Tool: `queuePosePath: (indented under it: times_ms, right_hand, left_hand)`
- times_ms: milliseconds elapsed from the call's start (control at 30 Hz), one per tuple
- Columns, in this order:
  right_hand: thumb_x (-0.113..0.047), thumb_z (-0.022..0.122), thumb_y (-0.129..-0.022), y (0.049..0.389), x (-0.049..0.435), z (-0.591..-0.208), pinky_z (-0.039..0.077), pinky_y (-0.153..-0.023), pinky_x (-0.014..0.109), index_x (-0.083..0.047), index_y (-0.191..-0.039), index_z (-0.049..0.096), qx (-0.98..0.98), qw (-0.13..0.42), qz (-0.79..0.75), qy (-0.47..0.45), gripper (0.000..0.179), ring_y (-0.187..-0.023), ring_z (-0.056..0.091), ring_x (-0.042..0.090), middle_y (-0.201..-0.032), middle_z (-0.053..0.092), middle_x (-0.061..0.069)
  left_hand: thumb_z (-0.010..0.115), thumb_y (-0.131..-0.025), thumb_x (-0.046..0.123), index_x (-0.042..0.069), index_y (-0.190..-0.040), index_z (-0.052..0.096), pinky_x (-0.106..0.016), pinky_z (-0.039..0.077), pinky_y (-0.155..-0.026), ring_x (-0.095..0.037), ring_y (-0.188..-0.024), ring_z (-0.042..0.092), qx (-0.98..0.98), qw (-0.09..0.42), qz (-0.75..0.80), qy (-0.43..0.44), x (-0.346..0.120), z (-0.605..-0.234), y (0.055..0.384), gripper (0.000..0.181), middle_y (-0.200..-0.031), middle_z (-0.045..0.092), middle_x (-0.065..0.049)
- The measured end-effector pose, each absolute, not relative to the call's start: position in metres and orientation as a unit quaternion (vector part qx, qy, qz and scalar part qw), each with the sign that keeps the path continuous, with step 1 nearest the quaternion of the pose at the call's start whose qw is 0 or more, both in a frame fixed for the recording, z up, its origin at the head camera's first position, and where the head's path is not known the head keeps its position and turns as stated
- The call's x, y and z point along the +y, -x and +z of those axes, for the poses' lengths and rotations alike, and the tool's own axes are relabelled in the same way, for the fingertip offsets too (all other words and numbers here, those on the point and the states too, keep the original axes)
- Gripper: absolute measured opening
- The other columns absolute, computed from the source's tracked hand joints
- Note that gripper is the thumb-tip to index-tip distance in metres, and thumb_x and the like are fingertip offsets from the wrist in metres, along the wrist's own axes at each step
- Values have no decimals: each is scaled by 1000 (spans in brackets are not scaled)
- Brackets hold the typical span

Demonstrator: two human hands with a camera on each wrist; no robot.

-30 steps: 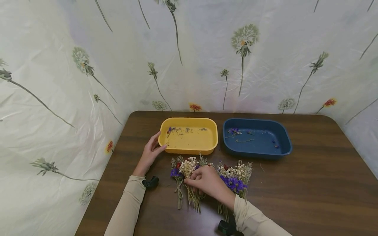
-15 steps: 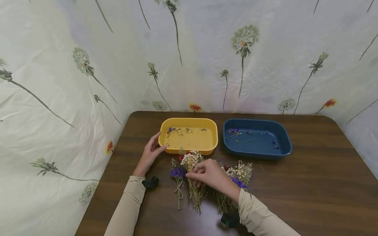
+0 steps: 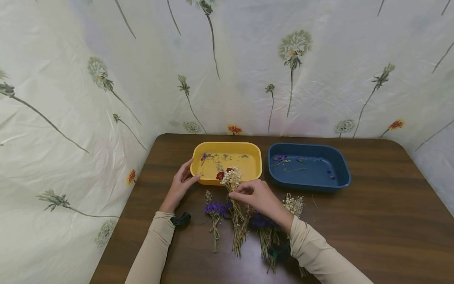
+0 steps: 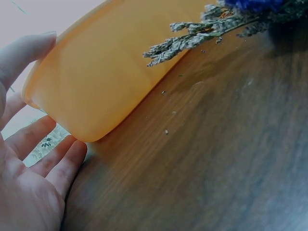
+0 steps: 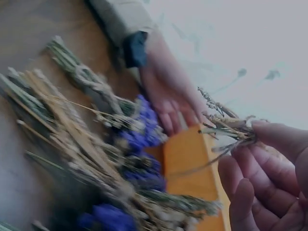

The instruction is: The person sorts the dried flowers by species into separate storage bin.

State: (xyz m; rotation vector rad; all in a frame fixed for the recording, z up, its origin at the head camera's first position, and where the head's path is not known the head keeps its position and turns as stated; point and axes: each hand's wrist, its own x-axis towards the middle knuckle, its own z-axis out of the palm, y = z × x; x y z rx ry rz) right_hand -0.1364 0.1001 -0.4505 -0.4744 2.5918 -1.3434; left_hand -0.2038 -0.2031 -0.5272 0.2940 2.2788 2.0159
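Observation:
My right hand [image 3: 257, 197] pinches the stems of a small dried-flower bunch [image 3: 231, 177] between thumb and fingertips. Its white and dark red heads overlap the near rim of the yellow tray [image 3: 252, 181] in the head view. Stem ends [image 5: 233, 130] stick out of that pinch in the right wrist view. My left hand [image 3: 179, 185] lies against the left corner of the yellow tray. In the left wrist view its thumb is at the rim and its fairly straight fingers [image 4: 67, 163] touch the outer wall. Small purple bits and crumbs lie inside this tray.
A blue tray [image 3: 308, 183] with loose flower bits stands to the right. Several tied bunches lie on the brown table [image 3: 383, 221], among them a purple-flowered bunch [image 3: 214, 209] and one with white heads [image 3: 293, 204]. A patterned sheet [image 3: 248, 90] hangs behind the table.
My right hand has lifted the white and red bunch from among the others and moved it up and forward to the yellow tray's near edge. My left hand has not moved.

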Motion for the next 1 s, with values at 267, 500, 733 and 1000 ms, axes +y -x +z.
queuePosePath:
  times_ms: [267,500,733,1000]
  right_hand:
    - [-45,75,-93,159,116,-435,59,-66,45,-19,-94,83,859,121,-480,135,27,-77,71,36,-82,78,4]
    - [-43,76,-93,180,122,-433,61,-74,54,-18,-97,83,859,121,-479,135,27,-84,73,36,-83,79,1]
    - [-41,75,-95,199,121,-434,59,-69,39,-19,-94,84,872,117,-450,153,24,-80,74,28,-89,79,0]
    - [-40,73,-96,223,118,-433,54,-64,33,-17,-97,83,885,124,-409,183,25,-73,68,17,-85,78,-2]
  left_hand:
    - [70,-101,21,22,-161,37,-56,35,-122,-31,-151,40,747,28,657,-97,-205,-542,210,69,-167,35,-6]
    - [69,-101,22,24,-161,36,-57,33,-123,-32,-152,38,743,35,661,-96,-206,-543,210,69,-168,32,-7]
    - [70,-101,22,23,-161,37,-57,32,-124,-32,-152,38,745,35,660,-93,-207,-543,209,69,-168,33,-6]
    - [71,-100,22,23,-160,38,-56,32,-125,-32,-152,39,746,28,659,-93,-207,-543,210,69,-168,33,-3]
